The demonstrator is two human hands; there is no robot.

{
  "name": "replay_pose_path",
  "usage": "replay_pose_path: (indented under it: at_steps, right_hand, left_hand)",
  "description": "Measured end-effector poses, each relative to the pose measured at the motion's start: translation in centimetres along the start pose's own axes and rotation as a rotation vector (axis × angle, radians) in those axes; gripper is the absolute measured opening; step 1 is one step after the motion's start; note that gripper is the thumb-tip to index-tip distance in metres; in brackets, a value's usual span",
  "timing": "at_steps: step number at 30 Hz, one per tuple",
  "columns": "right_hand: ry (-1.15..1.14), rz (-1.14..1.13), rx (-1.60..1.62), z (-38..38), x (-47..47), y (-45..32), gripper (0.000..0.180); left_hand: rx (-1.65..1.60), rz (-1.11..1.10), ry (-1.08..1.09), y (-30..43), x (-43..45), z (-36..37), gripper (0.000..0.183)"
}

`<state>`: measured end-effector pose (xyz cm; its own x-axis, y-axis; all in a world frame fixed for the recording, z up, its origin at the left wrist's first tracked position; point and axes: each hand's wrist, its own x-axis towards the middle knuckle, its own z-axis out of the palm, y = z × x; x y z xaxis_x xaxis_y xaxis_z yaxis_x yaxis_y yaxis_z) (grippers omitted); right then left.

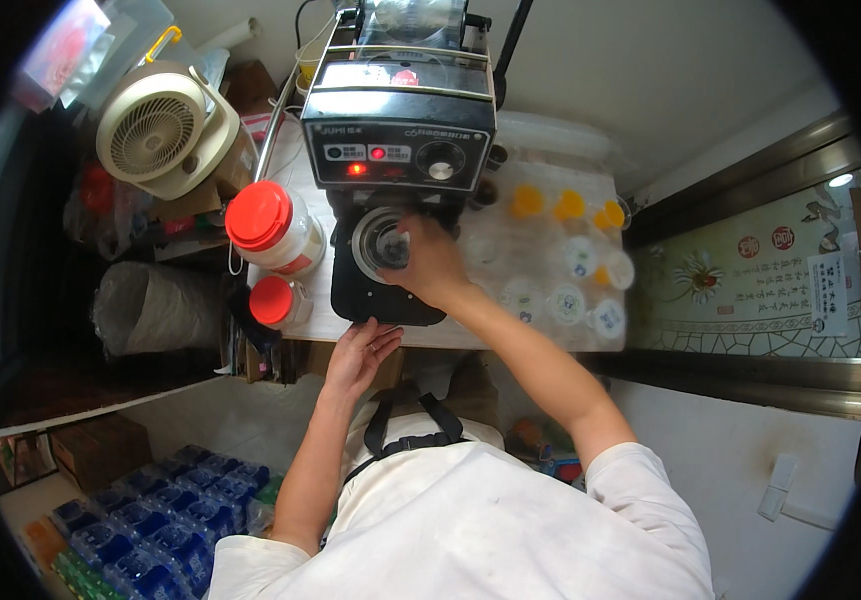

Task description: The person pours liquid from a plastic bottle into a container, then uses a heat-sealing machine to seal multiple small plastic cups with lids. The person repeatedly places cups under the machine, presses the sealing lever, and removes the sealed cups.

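Observation:
A black cup sealing machine (400, 142) stands before me, with a red lamp lit and a knob on its front panel. Its black tray (348, 289) is pulled out and carries a round metal ring (361, 244). A clear cup (391, 247) appears to sit inside the ring. My right hand (426, 259) reaches over the ring's right side, fingers curved down at the cup's rim; whether they grip it cannot be told. At the tray's front edge, my left hand (363, 352) is palm up, fingertips touching or just under the edge, holding no visible object.
Several clear cups with printed lids (567, 304) and some with orange contents (570, 204) cover the table's right side. Two red-lidded jars (258, 216) stand left of the tray. A beige fan (156, 131) is at upper left, and bottled water packs (167, 517) lie below.

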<state>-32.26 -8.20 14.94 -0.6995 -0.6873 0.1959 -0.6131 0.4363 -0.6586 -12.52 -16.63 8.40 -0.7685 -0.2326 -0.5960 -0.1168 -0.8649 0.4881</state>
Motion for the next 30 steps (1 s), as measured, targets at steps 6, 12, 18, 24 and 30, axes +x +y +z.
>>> replay_pose_path:
  at_steps: [6,12,18,24,30]
  right_hand:
    - [0.068,-0.046,-0.035,0.8,-0.4,0.5,0.067]
    - [0.040,-0.068,-0.090,1.8,-1.0,1.1,0.072]
    - [0.214,-0.112,0.030,0.8,-1.6,0.3,0.054]
    - [0.507,-0.010,0.270,-7.9,2.4,-1.8,0.045]
    - [1.056,-0.473,-0.042,-21.5,18.0,-4.8,0.038]
  left_hand:
    - [-0.006,0.003,0.002,-0.2,0.3,-0.4,0.021]
    - [0.003,0.010,-0.011,-0.4,0.4,-0.4,0.023]
    - [0.108,0.065,-0.010,-0.5,0.7,-0.5,0.030]
    - [0.199,0.101,-0.033,0.1,1.4,-0.1,0.033]
    - [0.170,0.106,-0.050,1.9,4.9,1.5,0.029]
